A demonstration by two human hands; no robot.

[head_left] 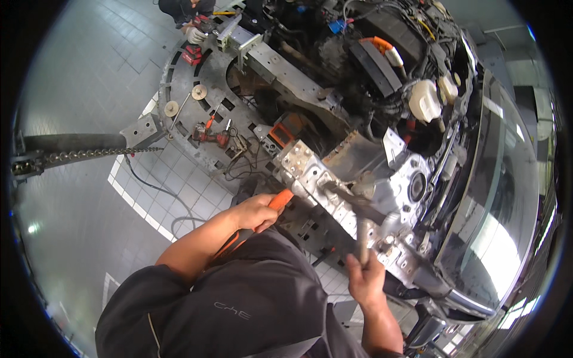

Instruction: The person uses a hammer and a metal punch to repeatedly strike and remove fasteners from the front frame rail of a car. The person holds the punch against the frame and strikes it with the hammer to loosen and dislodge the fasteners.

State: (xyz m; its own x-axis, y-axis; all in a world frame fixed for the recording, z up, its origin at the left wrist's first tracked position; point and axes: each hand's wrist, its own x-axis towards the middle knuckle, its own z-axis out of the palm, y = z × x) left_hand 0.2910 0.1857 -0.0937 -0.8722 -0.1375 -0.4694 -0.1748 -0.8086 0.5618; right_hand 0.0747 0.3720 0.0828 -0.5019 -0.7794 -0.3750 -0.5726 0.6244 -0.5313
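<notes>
My left hand [258,213] is closed around an orange and black handle [282,198], in front of my body. Its lower part, with an orange stripe, runs back past my wrist, and I cannot tell the kind of tool. In my right hand [367,279] is a hammer [363,241] with a light handle, gripped near its lower end. The long dark hammer head is slightly blurred and lies over the bare metal body rail [313,173] of the car. Whether it touches the metal cannot be made out. A silver strut tower [415,185] stands just beyond the head.
A slotted metal bench [209,152] holds a red cordless tool [210,137], cables and round discs. An orange and black device [285,132] sits by the rail. A chain [101,154] stretches at left. At far left, a co-worker's gloved hand [194,36] is near another red tool.
</notes>
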